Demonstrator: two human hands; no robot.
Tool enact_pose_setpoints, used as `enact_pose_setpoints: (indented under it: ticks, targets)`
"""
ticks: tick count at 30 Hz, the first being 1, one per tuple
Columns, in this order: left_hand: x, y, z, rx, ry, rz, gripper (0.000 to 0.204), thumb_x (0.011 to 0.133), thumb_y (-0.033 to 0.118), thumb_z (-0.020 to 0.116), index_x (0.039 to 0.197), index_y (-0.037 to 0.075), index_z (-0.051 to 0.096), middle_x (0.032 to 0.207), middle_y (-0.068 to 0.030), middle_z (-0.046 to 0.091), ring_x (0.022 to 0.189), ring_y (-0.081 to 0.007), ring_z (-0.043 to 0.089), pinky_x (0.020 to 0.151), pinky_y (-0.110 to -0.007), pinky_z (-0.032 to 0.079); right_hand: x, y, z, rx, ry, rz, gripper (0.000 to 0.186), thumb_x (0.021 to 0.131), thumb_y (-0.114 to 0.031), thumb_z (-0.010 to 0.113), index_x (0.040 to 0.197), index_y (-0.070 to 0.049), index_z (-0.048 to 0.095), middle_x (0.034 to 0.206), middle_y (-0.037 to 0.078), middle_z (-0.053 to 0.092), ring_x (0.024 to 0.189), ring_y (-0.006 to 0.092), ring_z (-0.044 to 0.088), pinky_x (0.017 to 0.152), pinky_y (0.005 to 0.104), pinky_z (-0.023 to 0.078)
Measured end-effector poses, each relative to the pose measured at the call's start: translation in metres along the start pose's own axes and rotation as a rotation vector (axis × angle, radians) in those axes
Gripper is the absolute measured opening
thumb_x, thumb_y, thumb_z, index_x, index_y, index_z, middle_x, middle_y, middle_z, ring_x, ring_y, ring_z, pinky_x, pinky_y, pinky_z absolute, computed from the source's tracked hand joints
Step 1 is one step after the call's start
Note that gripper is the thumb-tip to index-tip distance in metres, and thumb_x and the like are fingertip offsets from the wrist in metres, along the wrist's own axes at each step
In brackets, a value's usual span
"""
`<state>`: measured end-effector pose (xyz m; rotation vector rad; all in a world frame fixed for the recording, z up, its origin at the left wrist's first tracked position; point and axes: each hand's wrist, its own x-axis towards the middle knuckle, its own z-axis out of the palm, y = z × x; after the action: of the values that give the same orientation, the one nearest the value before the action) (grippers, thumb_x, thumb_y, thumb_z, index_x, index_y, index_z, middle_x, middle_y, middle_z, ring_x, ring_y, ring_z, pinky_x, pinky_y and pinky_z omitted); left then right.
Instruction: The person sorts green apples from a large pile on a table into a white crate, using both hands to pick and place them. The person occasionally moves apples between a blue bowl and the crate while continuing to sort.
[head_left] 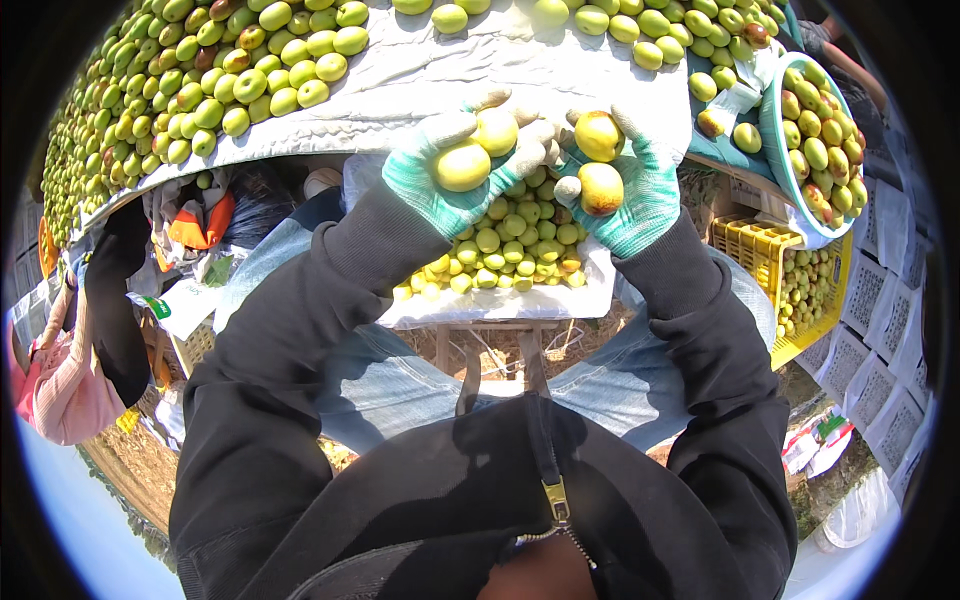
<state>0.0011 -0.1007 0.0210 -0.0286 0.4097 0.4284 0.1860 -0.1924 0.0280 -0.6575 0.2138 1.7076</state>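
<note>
Sheets (pixel 868 388), illegibly printed, lie far right; right hand (pixel 635 185) holds two fruits (pixel 602 190).

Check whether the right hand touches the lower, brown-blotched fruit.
Touching. The head view shows the brown-blotched fruit cupped in the gloved right hand, with no gap along the palm.

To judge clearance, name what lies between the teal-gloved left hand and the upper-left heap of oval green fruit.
In the head view, bare, wrinkled white cloth shows between left hand and heap.
</note>
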Motion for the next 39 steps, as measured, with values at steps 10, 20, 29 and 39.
enact_pose_setpoints:
  ticks: [10, 20, 29, 39]
  targets:
    - [0.032, 0.019, 0.019, 1.578, 0.050, 1.104, 0.037, 0.095, 0.015, 0.051, 0.129, 0.001, 0.047, 0.129, -0.0165, 0.048, 0.121, -0.0253, 0.048, 0.100, -0.032, 0.038, 0.009, 0.001, 0.021, 0.311, -0.152, 0.007, 0.061, 0.091, -0.057, 0.030, 0.137, -0.018, 0.042, 0.138, 0.018, 0.042, 0.123, 0.0374, 0.044, 0.099, 0.0625, 0.034]
    - [0.131, 0.101, -0.040, 2.281, 0.679, 1.147, 0.058, 0.076, 0.039, 0.072, 0.129, 0.023, 0.054, 0.137, -0.0205, 0.040, 0.124, -0.0394, 0.038, 0.105, -0.047, 0.032, -0.025, -0.042, 0.016, 0.355, -0.133, -0.053, 0.052, 0.088, -0.053, 0.049, 0.122, -0.014, 0.053, 0.123, 0.016, 0.054, 0.110, 0.0358, 0.054, 0.086, 0.0576, 0.045]
    - [0.146, 0.078, -0.028, 2.367, 0.626, 1.224, 0.055, 0.068, 0.044, 0.077, 0.115, 0.019, 0.063, 0.125, -0.0182, 0.047, 0.116, -0.0362, 0.043, 0.101, -0.045, 0.035, -0.122, -0.126, -0.008, 0.309, -0.165, -0.558, 0.063, 0.086, -0.062, 0.046, 0.132, -0.020, 0.048, 0.140, 0.019, 0.035, 0.126, 0.0371, 0.039, 0.093, 0.0597, 0.040]
    - [0.152, 0.033, 0.038, 2.631, 0.971, 0.942, 0.055, 0.074, 0.048, 0.070, 0.122, 0.024, 0.057, 0.132, -0.0162, 0.045, 0.124, -0.0370, 0.039, 0.104, -0.044, 0.031, -0.092, -0.124, -0.035, 0.308, 0.068, -0.434, 0.048, 0.084, -0.052, 0.055, 0.109, -0.010, 0.057, 0.116, 0.017, 0.052, 0.104, 0.0337, 0.052, 0.082, 0.0502, 0.048]
